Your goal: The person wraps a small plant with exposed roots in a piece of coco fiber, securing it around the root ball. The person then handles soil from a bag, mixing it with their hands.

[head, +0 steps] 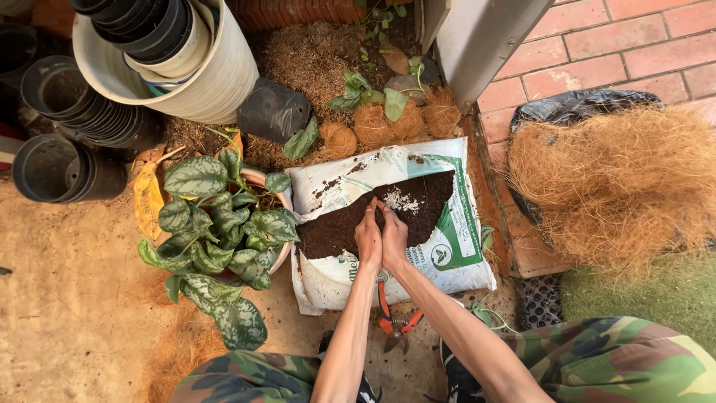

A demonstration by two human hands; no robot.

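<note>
Left hand (368,237) and right hand (394,237) cupped together, scooping loose, crumbly potting soil (350,227) from open bag (455,257); best gathered from beneath.

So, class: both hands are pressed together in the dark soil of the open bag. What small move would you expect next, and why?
Probably lift the cupped hands: the left hand and right hand meet fingertips-down in the soil inside the cut-open white bag, like a scoop. The potted plant stands just beside it.

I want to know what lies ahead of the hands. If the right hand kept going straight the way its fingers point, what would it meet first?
The right hand points forward and down into the dark potting soil in the opened white bag, so it would likely meet more soil first; depth is hard to judge.
</note>
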